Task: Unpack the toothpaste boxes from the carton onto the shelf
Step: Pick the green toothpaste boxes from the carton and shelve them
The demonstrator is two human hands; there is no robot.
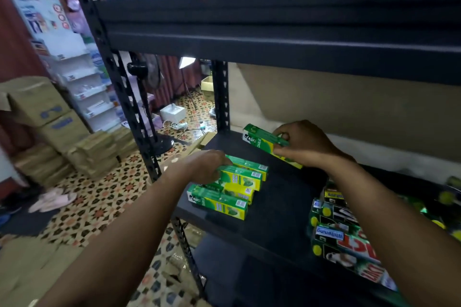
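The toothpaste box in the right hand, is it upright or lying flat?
Lying lengthwise, not upright: the toothpaste box runs sideways in the right hand, which grips it. Whether it touches the shelf cannot be told.

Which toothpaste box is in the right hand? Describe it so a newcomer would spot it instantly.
Find the black shelf board that both arms reach over. Near its back, the right hand grips a green and yellow toothpaste box. Unlike the matching boxes clustered flat at the left hand by the front left corner, it is held tilted, apart from them.
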